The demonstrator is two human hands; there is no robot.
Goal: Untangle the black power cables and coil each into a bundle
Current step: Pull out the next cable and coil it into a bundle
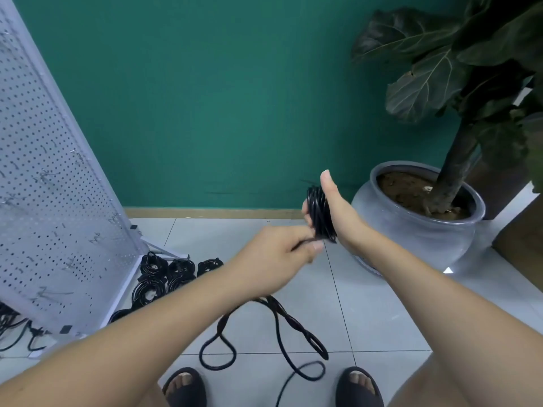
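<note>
Gripping coil (pixel 319 214), thumb up, R hand (pixel 340 214); L hand (pixel 279 249) pinches loose cable (pixel 277 314).

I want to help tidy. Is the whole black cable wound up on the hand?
No, a long loose stretch of the cable hangs from the left hand and loops across the floor tiles.

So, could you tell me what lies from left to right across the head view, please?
White perforated metal pegboard panel → coiled black cable bundles on the floor → left hand pinching the loose black strand → black cable coil around the right hand → grey round ceramic plant pot.
</note>
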